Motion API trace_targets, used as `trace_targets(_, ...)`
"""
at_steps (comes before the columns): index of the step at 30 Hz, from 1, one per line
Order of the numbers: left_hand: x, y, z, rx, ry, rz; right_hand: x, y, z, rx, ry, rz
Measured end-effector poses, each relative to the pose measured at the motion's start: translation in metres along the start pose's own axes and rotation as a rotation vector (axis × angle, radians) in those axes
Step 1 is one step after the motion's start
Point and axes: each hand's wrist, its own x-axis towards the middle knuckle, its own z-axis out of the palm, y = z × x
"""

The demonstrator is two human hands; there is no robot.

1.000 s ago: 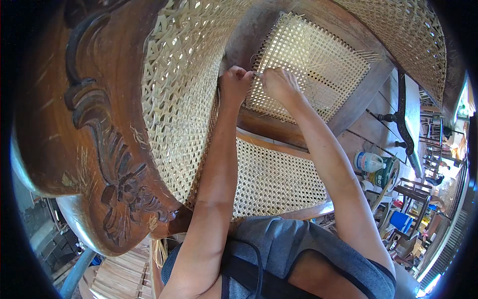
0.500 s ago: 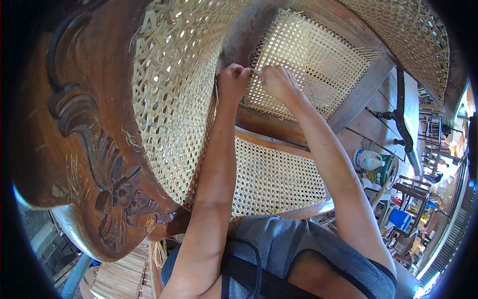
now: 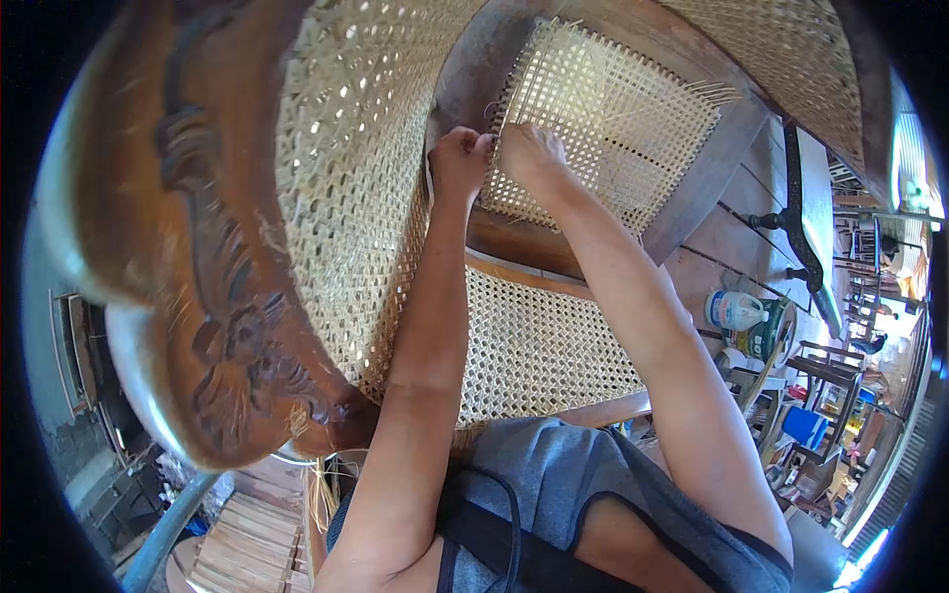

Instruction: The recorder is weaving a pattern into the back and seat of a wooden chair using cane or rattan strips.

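A woven cane seat panel (image 3: 643,119) is set in a dark wooden seat frame (image 3: 682,219), with loose strand ends (image 3: 722,94) sticking out at its far right corner. My left hand (image 3: 459,163) is closed in a pinch over the wood beside the panel's left edge. Closed and bent at the wrist, my right hand (image 3: 532,153) rests at that same edge, over the weave. The two hands are close together but apart. Whatever is between the fingers of either hand is hidden or too thin to make out.
A tall curved cane panel (image 3: 361,168) with a carved wooden frame (image 3: 222,267) rises close on my left. Another cane panel (image 3: 534,346) lies below my forearms. To the right stand a plastic jug (image 3: 736,309), a dark green bucket (image 3: 769,334) and a carved dark leg (image 3: 794,212).
My right hand has shifted slightly left, nearer my left hand, and turned knuckles-up. A thin piece seen between the hands no longer shows. The view has tilted a little.
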Motion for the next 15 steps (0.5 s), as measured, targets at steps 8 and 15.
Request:
trace_targets(8, 0.001, -0.008, 0.004, 0.021, -0.029, -0.014, -0.002, 0.022, 0.015, -0.022, 0.005, -0.059)
trace_targets(15, 0.003, -0.012, 0.004, -0.039, -0.019, -0.007, 0.002, 0.021, 0.016, -0.013, -0.007, -0.025)
